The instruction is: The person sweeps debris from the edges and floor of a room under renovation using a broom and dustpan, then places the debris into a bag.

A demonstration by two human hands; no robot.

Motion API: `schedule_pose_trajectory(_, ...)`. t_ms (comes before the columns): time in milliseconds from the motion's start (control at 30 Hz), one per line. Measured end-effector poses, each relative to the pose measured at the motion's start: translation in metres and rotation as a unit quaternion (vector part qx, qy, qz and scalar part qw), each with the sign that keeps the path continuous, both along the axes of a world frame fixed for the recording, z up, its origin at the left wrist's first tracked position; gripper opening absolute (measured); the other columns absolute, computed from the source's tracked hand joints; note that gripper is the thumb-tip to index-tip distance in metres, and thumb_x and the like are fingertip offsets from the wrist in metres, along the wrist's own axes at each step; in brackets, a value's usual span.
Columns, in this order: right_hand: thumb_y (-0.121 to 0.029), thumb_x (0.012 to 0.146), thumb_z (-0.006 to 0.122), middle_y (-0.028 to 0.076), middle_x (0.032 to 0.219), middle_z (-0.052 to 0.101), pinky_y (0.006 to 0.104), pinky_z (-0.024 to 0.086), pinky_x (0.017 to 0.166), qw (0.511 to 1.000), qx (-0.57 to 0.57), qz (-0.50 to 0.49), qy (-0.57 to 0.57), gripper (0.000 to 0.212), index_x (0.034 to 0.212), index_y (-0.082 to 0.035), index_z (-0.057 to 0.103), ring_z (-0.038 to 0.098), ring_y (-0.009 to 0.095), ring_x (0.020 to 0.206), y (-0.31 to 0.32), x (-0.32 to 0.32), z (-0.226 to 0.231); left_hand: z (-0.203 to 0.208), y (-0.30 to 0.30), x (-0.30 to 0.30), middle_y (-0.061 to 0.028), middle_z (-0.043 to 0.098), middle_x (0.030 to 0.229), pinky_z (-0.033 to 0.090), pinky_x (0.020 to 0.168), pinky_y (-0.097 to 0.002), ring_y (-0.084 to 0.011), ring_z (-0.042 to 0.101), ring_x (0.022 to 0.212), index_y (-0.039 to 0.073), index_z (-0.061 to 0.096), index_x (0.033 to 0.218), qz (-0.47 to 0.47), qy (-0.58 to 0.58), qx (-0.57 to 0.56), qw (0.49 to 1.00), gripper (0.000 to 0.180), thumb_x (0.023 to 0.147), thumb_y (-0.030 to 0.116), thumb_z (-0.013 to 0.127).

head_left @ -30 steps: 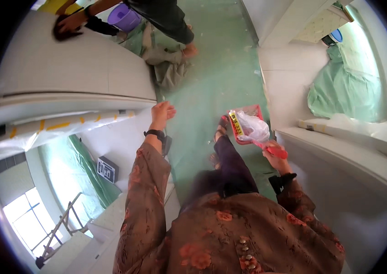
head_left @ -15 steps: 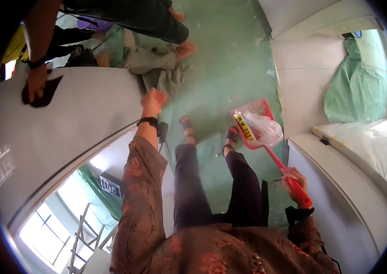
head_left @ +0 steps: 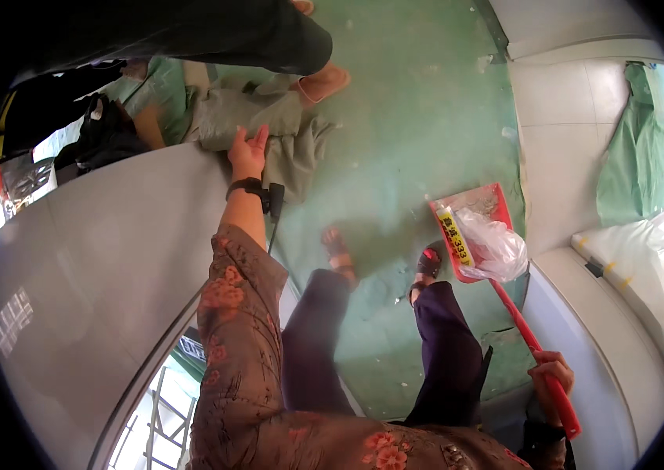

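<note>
So, red dustpan (head_left: 504, 207), right hand (head_left: 553, 373) gripping handle (head_left: 517, 318)

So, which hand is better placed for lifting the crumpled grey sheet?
Probably the left hand: it looks open and empty, and appears nearer the crumpled grey sheet. The right hand grips the red dustpan handle.

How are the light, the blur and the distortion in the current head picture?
Head view: the corners are black and the upper edge of the white surface bows; head view: a pale, window-like glare patch marks that surface; head view: the left foot is blurred, the red dustpan handle clearer.
</note>
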State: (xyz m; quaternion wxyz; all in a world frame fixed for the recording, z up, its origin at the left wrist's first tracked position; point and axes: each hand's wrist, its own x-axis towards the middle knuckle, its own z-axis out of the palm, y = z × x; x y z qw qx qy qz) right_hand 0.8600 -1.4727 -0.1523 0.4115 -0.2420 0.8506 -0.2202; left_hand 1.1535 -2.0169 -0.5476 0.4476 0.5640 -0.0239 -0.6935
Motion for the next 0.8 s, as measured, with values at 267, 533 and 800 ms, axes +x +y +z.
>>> schedule_pose_trajectory(267, 0.008, 0.072, 0.063, 0.016, 0.095, 0.062, 0.0335, 0.048, 0.077, 1.000, 0.012, -0.016, -0.005, 0.011, 0.075, -0.002, 0.058, 0.061, 0.025, 0.089, -0.003, 0.001, -0.019, -0.038, -0.010, -0.002, -0.0156, 0.044, 0.123, 0.054, 0.079, -0.0425, -0.0318, 0.051, 0.103, -0.002, 0.037, 0.128, -0.011, -0.056, -0.011, 0.998, 0.048, 0.089, 0.014, 0.060)
schedule_pose_trajectory(533, 0.006, 0.071, 0.064, 0.015, 0.096, 0.062, 0.0318, 0.047, 0.076, 0.999, -0.048, -0.011, -0.003, 0.011, 0.077, -0.001, 0.058, 0.061, 0.024, 0.087, 0.006, -0.018, -0.014, 0.061, 0.125, 0.000, -0.0070, 0.056, 0.114, 0.050, 0.067, -0.0363, -0.0247, 0.056, 0.094, 0.010, 0.049, 0.123, -0.133, -0.182, -0.004, 0.974, 0.044, 0.081, 0.011, 0.064)
schedule_pose_trajectory(800, 0.003, 0.074, 0.063, 0.012, 0.096, 0.062, 0.0310, 0.048, 0.072, 0.991, -0.132, -0.028, -0.016, 0.010, 0.080, -0.002, 0.058, 0.060, 0.022, 0.083, 0.078, -0.036, 0.041, 0.228, 0.268, 0.020, -0.0120, 0.057, 0.120, 0.048, 0.086, -0.0361, -0.0230, 0.057, 0.103, -0.005, 0.054, 0.118, -0.531, -0.398, -0.350, 0.661, 0.034, 0.088, 0.013, 0.056)
